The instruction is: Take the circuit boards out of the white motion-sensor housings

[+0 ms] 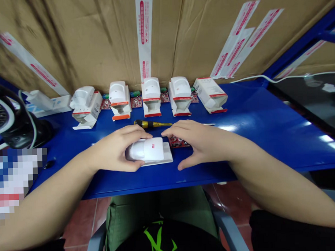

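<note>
A white motion detector housing with a small red mark lies on its side near the table's front, partly over a flat white piece. My left hand grips its left end, thumb in front and fingers behind. To the right, my right hand holds nothing; its thumb and fingers are apart, a short gap from the housing. A red circuit board lies just behind and partly under that hand. Behind both hands rests a screwdriver with a yellow and black handle, its shaft partly hidden.
Several open cartons stand along the back, most topped by white detectors, with red circuit boards between them. A black fan stands at the left. A cardboard wall closes off the rear of the blue table.
</note>
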`<state>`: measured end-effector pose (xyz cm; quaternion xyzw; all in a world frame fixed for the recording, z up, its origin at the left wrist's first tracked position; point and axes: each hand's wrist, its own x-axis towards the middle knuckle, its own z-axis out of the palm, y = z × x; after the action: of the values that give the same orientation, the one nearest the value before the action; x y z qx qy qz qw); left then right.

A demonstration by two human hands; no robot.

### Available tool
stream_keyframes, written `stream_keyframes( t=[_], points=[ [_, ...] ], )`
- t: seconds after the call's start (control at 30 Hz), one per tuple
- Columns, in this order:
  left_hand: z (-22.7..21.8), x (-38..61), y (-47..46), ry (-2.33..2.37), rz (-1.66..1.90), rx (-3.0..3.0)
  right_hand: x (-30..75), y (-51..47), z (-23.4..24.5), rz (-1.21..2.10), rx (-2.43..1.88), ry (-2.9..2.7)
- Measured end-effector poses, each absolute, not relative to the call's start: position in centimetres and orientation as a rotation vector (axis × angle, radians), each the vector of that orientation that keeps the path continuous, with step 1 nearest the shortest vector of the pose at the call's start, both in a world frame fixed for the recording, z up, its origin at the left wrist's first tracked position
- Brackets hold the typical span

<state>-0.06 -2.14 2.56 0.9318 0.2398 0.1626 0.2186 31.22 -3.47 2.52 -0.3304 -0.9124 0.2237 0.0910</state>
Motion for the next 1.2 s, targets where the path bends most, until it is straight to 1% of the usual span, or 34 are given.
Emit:
stream_keyframes(
  t=[0.17,0.4,0.67,0.87,1.07,1.2],
  points=[
    [1.7,0.7,-2.3,0.655,0.466,2.582,29.9,-3.8,1.3,0.495,-0.866,-2.719],
    [0.4,1.4,-2.2,0.640,0.484,2.607,28.9,-3.8,0.7,0.353,-0.853,-2.766],
    [0.2,1.6,-2.6,0.633,0.534,2.640,28.4,-3.9,0.5,0.327,-0.888,-2.785],
    [0.3,1.8,-2.8,0.693,0.468,2.661,28.6,-3.7,0.4,0.296,-0.866,-2.772],
    [0.5,2.2,-3.3,0.838,0.431,2.623,28.8,-3.7,0.1,0.361,-0.778,-2.686],
    [0.4,2.4,-3.5,0.853,0.454,2.619,28.7,-3.7,0.1,0.396,-0.752,-2.649]
  ],
)
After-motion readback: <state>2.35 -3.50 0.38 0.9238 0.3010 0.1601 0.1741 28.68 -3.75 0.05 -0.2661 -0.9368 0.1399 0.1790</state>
